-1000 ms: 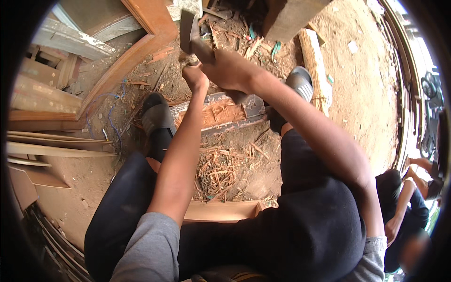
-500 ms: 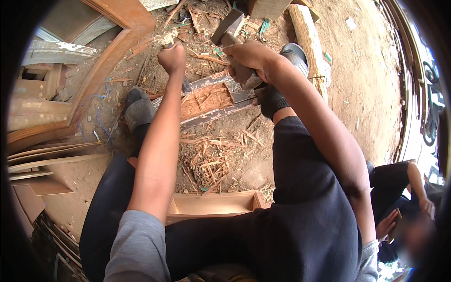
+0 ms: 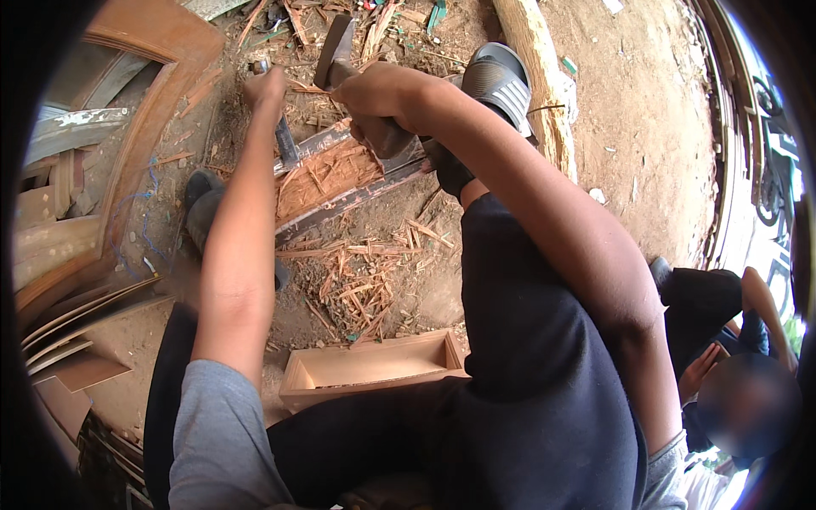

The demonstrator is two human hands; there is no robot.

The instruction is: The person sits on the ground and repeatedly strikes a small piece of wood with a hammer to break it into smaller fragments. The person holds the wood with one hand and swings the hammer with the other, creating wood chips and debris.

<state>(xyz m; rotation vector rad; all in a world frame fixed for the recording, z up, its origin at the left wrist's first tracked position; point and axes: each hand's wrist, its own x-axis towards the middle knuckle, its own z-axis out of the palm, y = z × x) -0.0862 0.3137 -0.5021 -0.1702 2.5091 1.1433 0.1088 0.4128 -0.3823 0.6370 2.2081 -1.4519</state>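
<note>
My left hand (image 3: 265, 88) is closed around the handle of a chisel (image 3: 287, 146). Its metal blade slants down to the left end of a recess cut in a dark painted timber (image 3: 293, 223). The recess shows bare reddish, splintered wood. To its right my right hand (image 3: 365, 95) grips a hatchet-like tool, a hatchet (image 3: 337, 44) with a dark flat metal head and a thick wooden handle, held above the timber. The head is apart from the chisel. My right foot in a grey sandal (image 3: 500, 83) is by the timber's right end.
Wood chips (image 3: 361, 285) litter the dirt floor. A shallow wooden box (image 3: 370, 361) stands near my legs. A brown wooden frame (image 3: 140, 153) and thin boards (image 3: 89, 327) lie at left. A rough pale log (image 3: 544, 93) is beyond my right foot. Another person (image 3: 701, 306) sits at right.
The view has shifted, so the timber and both hands appear farther left. My right hand with the hatchet has come closer to my left hand. More of the chisel shows.
</note>
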